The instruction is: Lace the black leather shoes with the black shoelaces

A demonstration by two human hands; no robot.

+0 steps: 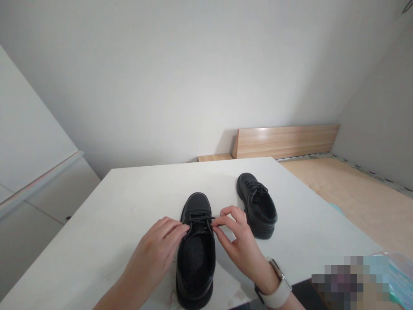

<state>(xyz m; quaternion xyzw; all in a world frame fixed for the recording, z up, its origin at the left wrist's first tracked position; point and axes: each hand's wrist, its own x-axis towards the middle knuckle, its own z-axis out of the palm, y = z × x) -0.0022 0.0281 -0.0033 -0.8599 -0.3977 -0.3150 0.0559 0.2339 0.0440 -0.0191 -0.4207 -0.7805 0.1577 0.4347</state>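
Note:
A black lace-up shoe (pixel 197 254) stands on the white table with its toe pointing away from me and its opening towards me. My left hand (pixel 163 241) is closed at the left side of the lacing, thumb and fingers pinched by the eyelets; what lies between the fingertips is partly hidden. On the other side, my right hand (pixel 237 234) pinches a black shoelace (pixel 203 218) between thumb and index finger, the other fingers curled loosely. A second black shoe (pixel 258 206), its laces done up, sits to the right and farther back.
The white table (pixel 135 189) reaches back towards a grey wall. At the right is a bed base (pixel 322 176) with a wooden headboard (pixel 287 140). A white cabinet (pixel 38 202) stands at the left. Plastic packaging (pixel 396 275) lies at the lower right beside a blurred-out patch.

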